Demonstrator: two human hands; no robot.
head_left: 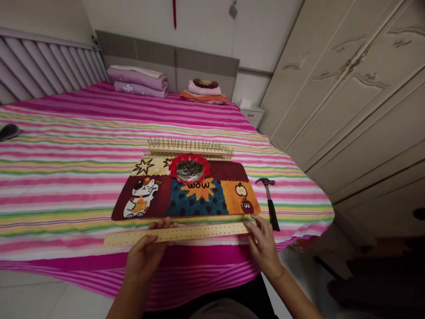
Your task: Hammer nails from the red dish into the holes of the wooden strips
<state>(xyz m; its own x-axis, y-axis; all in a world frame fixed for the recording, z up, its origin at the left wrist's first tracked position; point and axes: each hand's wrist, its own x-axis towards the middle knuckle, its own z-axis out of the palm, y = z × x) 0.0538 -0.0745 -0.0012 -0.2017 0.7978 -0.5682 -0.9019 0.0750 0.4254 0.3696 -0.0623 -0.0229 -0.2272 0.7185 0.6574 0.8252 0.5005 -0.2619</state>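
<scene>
Over the striped bed (pixel 66 190): left hand (pixel 145 256) and right hand (pixel 264 246), fingers pinched on a pale, flat, dotted strip (pixel 206 231), apparently wooden.
On the patchwork-print mat (pixel 199 207): red scalloped bowl (pixel 206 168), silvery nails (pixel 189 171).

My remote feed shows a cream, ornately panelled wardrobe (pixel 327 106) at right. A grey, rectangular headboard (pixel 206 65) stands before a plain white wall (pixel 133 15); a small, white drawer cabinet (pixel 253 116) sits between headboard and wardrobe. Pale floor tiles (pixel 36 299) show lower left.
</scene>
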